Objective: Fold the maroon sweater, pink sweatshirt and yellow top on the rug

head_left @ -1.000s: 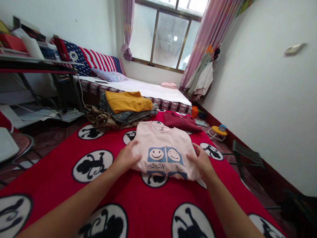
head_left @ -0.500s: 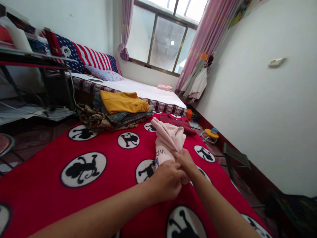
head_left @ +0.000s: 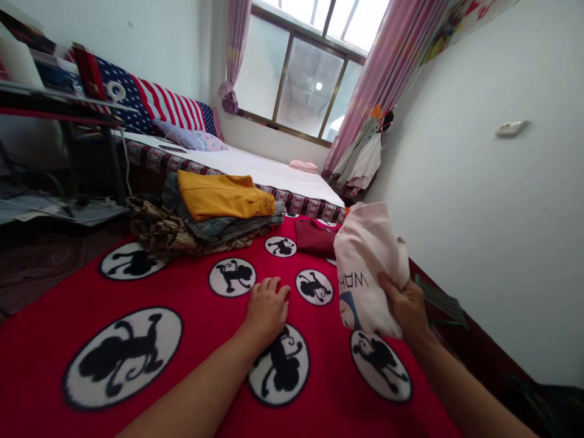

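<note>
Pinched between the thumb and fingers of the bare right hand (head_left: 406,307), some of them hidden behind the cloth, the folded pale-pink fabric top with dark lettering (head_left: 365,261) is held over the right side of the red blanket with black figures in white circles (head_left: 328,377), its lettering cut off by a fold. Whether the blanket is touched by the loosely spread bare left hand (head_left: 267,307) cannot be told. Beyond, the folded dark-red garment (head_left: 314,237) is partly covered by the top.
</note>
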`<state>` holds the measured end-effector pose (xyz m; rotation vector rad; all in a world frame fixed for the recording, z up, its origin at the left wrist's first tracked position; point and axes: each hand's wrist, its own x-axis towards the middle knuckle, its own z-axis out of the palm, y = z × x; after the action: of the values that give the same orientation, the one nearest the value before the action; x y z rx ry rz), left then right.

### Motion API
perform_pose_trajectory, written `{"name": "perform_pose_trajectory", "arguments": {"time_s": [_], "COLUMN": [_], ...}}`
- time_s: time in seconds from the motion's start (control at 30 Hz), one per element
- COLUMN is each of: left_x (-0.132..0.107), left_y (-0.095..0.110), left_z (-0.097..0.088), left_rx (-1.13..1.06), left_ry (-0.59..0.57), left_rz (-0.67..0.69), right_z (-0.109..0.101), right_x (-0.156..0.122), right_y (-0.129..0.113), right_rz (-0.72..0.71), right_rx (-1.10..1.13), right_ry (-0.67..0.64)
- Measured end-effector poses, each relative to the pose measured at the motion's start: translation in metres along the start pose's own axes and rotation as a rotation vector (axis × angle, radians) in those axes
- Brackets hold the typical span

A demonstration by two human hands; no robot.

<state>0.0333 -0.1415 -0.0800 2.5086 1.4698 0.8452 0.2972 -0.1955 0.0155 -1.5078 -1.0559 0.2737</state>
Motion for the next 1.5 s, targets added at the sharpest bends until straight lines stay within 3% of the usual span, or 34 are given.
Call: {"name": "perform_pose_trajectory", "arguments": {"time_s": [0.17,0.27,0.37,0.43,0.53,0.63,0.73,0.83,0.93,1.03,1.13,1.23,1.33,1.5], "left_x": [0.002,0.003,0.004,0.004,0.004,0.004,0.005,0.006,0.006,0.006,0.005,0.004,0.004,0.003], "left_y": [0.001,-0.001,-0.001,-0.001,-0.002,-0.003,-0.003,-0.002,-0.001,-0.001,-0.001,-0.002,-0.002,-0.004], "left_z": [-0.002,-0.001,-0.001,-0.002,-0.002,-0.001,0.001,0.001,0.001,0.0,-0.001,-0.002,-0.003,-0.003], "left_rx": [-0.047,-0.073,-0.104,-0.127,-0.157,-0.169,-0.161,-0.147,-0.137,-0.137,-0.144,-0.155,-0.169,-0.179], "left_ry": [-0.004,-0.018,-0.04,-0.05,-0.048,-0.046,-0.045,-0.05,-0.054,-0.06,-0.063,-0.058,-0.041,-0.022], "left_rz": [-0.024,-0.048,-0.072,-0.085,-0.1,-0.106,-0.105,-0.106,-0.102,-0.102,-0.103,-0.095,-0.089,-0.071], "right_z": [0.023,0.046,0.069,0.082,0.096,0.099,0.093,0.091,0.107,0.139,0.166,0.177,0.178,0.176], "right_x": [0.109,0.171,0.208,0.217,0.214,0.208,0.211,0.219,0.216,0.193,0.16,0.14,0.132,0.086], "right_y": [-0.016,-0.025,-0.02,-0.005,0.029,0.059,0.075,0.071,0.054,0.041,0.049,0.065,0.07,0.07], "right_rz": [-0.201,-0.249,-0.244,-0.216,-0.12,-0.057,-0.043,-0.005,-0.011,-0.232,-0.427,-0.357,-0.271,-0.348], "right_rx": [-0.186,-0.506,-0.828,-0.861,-0.784,-0.784,-0.796,-0.849,-0.946,-0.982,-1.018,-1.109,-1.154,-1.144], "right_ry": [0.044,0.075,0.03,-0.098,-0.215,-0.13,-0.051,-0.015,0.047,0.037,-0.116,-0.3,-0.387,-0.292]}}
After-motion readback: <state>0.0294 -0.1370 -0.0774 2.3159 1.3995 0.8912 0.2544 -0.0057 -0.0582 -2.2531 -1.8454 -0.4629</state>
